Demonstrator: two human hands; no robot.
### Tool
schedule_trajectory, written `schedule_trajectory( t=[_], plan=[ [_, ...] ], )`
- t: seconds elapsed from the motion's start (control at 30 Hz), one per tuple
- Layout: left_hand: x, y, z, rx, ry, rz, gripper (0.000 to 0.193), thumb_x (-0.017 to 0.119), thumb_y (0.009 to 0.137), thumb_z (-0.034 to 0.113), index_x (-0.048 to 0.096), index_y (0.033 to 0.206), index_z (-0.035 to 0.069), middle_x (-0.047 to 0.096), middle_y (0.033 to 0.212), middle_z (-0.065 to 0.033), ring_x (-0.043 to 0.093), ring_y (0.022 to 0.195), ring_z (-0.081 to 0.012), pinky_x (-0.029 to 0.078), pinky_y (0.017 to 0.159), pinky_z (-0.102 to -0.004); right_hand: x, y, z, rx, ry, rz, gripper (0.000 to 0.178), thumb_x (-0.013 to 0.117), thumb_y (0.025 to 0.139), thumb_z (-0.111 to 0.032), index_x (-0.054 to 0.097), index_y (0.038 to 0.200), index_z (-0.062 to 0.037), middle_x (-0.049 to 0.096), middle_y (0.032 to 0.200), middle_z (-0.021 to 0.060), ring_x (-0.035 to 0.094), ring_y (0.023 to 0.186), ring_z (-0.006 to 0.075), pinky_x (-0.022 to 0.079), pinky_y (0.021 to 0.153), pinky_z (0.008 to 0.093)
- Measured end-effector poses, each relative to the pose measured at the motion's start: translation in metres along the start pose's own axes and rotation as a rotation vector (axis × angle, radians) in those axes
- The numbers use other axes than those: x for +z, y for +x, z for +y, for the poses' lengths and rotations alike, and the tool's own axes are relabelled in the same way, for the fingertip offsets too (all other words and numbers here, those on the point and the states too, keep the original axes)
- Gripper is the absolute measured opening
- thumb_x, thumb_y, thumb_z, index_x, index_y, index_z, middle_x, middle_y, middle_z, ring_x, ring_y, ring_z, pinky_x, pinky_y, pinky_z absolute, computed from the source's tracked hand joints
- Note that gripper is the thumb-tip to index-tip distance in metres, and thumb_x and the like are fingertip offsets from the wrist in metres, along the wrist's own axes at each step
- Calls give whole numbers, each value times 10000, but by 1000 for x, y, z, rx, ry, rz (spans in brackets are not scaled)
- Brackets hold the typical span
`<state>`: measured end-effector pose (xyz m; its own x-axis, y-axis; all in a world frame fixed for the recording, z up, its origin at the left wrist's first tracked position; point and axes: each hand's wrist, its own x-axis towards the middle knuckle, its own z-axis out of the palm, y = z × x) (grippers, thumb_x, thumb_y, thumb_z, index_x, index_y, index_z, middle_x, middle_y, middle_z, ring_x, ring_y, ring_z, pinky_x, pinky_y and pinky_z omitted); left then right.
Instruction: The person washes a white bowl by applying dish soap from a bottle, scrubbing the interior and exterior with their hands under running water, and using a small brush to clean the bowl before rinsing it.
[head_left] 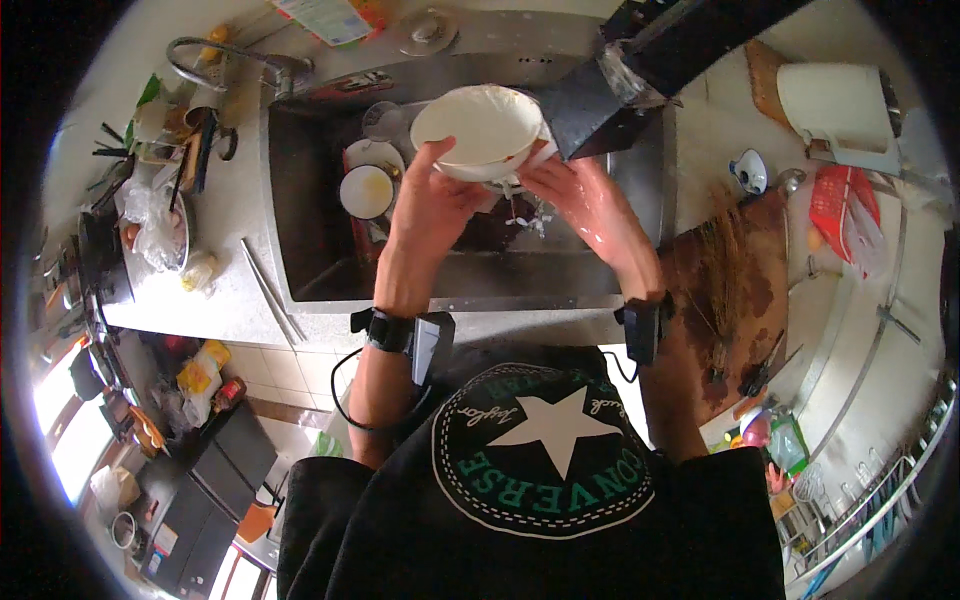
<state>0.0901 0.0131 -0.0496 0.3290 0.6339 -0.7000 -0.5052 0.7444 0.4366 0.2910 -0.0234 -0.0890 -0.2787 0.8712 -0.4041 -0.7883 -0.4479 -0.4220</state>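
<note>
One white bowl (476,128) tilted above sink (320,255). Left hand (432,195) grasping bowl, thumb at rim. Right hand (578,198) at bowl's right side; exact grip cannot tell. White dish (366,192) lower left.

I see the sink (325,270) at the frame's upper centre, a bowl (475,125) over it between the hands (435,205); dishes (367,191) sit in its left part (the tap (291,70) stands at its upper-left corner), and rightward a board (768,270) lies on the worktop (706,140).

wht bowl (476,122), gry sink (318,245), brn blotchy board (690,285)
</note>
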Motion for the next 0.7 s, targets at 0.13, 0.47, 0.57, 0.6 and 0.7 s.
schedule_trajectory(
  t=[0.13,0.47,0.57,0.6,0.7],
  plan=[
    [11,24,-27,-210,-171,-10,531,631,737,436,552,1001,-18,536,824,-86,506,797,-223,416,847,-341,-8,-47,-14,3,-276,143,438,426,950,-291,450,1244,34,544,1202,170,527,1128,265,399,998,390],
    [15,44,-47,-225,-220,-71,620,598,786,458,506,1053,-93,544,946,-128,495,800,-219,427,816,-343,-20,-89,-23,-110,-512,260,365,418,958,-265,493,1201,-4,575,1161,138,578,1047,223,443,910,334],
    [20,40,-36,-204,-241,-5,535,656,720,436,530,933,-38,508,803,-100,507,717,-218,442,734,-350,-17,-80,-19,-90,-556,260,352,422,955,-254,505,1192,-7,593,1132,126,589,1028,210,450,899,326],
    [21,39,-32,-180,-216,-5,528,653,722,439,536,922,-36,508,791,-97,507,718,-216,440,734,-348,-15,-76,-19,-85,-557,254,352,422,955,-254,505,1192,-7,593,1132,126,589,1028,210,450,899,326],
    [23,34,-22,-147,-185,-2,517,651,724,439,546,905,-33,508,778,-92,507,719,-211,435,737,-344,-9,-65,-16,-43,-577,255,336,430,952,-244,517,1180,-12,611,1092,115,602,1002,198,460,885,317]
  ],
)
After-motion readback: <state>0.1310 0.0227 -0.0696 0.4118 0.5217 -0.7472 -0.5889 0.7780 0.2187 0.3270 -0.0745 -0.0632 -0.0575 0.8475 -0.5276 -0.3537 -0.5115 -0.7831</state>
